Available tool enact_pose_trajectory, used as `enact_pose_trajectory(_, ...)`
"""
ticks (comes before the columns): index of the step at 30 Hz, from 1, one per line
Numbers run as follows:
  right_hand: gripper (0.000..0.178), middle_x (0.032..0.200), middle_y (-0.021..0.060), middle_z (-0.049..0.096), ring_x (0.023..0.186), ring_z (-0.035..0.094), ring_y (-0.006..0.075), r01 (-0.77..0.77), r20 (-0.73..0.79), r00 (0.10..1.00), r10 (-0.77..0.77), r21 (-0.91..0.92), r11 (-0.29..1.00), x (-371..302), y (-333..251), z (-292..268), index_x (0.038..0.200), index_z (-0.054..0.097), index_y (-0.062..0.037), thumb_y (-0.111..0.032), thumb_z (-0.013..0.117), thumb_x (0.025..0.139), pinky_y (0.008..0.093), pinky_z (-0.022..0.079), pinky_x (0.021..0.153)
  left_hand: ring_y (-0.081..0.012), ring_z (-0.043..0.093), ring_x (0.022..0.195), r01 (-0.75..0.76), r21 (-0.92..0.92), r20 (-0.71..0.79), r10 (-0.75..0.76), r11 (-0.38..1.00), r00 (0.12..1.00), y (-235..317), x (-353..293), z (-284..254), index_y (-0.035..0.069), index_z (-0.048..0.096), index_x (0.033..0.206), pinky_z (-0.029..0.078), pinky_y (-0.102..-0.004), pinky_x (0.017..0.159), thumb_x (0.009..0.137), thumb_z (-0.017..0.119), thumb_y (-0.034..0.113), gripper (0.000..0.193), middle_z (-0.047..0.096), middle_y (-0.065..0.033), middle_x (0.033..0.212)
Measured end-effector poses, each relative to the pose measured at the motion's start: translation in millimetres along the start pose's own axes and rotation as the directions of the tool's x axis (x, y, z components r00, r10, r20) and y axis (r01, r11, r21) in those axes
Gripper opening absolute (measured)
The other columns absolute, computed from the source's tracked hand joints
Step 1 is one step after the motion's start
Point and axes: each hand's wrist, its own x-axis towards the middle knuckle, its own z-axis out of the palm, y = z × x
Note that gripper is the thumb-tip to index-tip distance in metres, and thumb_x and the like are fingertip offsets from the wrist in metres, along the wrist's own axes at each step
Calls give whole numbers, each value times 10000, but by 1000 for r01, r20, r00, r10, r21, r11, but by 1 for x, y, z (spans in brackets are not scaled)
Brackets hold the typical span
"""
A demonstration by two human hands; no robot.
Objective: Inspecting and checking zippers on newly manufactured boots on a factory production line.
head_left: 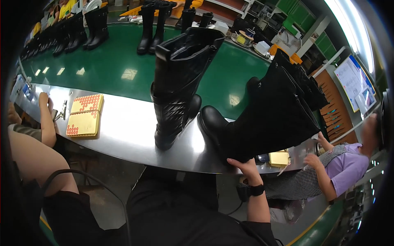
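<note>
My right hand (245,167), with a dark band on its wrist, grips the lower heel end of a tall black boot (258,117). The thumb shows at the edge; the other fingers are partly hidden. The boot leans over to the right at the table's front edge, its rounded toe pointing up and left. Just left of it a second tall black boot (176,82) stands upright on the metal edge, with crossing straps and a quilted ankle. My bare left arm (35,162) reaches off at the left; its hand is out of sight.
A green belt (123,74) runs behind the metal table edge (123,143), carrying more black boots (96,28). Yellow sticker pads (85,115) with red dots lie to the left. Co-workers' arms (48,119) are at the left; a person in purple (349,164) stands at the right. A cable (98,178) hangs in front.
</note>
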Motion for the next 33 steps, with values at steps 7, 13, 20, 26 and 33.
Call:
enact_pose_trajectory(7, 506, 1096, 64, 620, 1002, 572, 160, 26, -66, 997, -27, -23, 999, -4, -7, 11, 1143, 592, 30, -72, 814, 699, 279, 458, 884, -272, 407, 1225, 5, 24, 34, -5, 1000, 999, 6, 3, -5, 0, 392, 1325, 250, -429, 1056, 673, 502, 98, 669, 443, -147, 1325)
enact_pose_trajectory(13, 491, 1059, 89, 653, 956, 598, 148, 13, -138, 990, -17, -30, 999, 6, -5, 42, 1126, 606, 28, -162, 816, 725, 279, 474, 851, -270, 385, 1270, 28, 71, -4, -28, 997, 1000, 4, -2, -18, 6, 364, 1366, 225, -434, 1090, 643, 508, 103, 744, 419, -146, 1369)
enact_pose_trajectory(20, 589, 1182, 113, 610, 1089, 562, 179, 109, 13, 994, -109, -1, 994, 12, -16, 42, 1222, 542, 39, -181, 803, 742, 300, 421, 952, -267, 360, 1323, 321, -152, -531, -351, 935, 771, -21, -69, -84, 13, 330, 1414, 195, -441, 1129, 608, 516, 107, 833, 391, -145, 1420)
enact_pose_trajectory(26, 650, 1184, 95, 594, 1095, 547, 205, 219, 86, 973, -214, -54, 974, 20, -26, 35, 1217, 553, 12, -233, 835, 685, 331, 422, 949, -283, 249, 1395, 947, -303, -4, -994, 103, 106, -115, -182, -3, -11, 233, 1451, 221, -421, 1128, 701, 829, 284, 1002, 289, -192, 1481)
enact_pose_trajectory(33, 524, 1036, 95, 669, 956, 620, 186, 114, -73, 990, -120, -87, 990, 27, -26, 67, 1126, 620, 2, -262, 812, 715, 317, 485, 849, -218, 580, 1077, 849, -442, -297, -940, 290, 166, -180, -197, 77, -6, 512, 1241, 449, -334, 943, 776, 767, 196, 568, 614, -115, 1160)
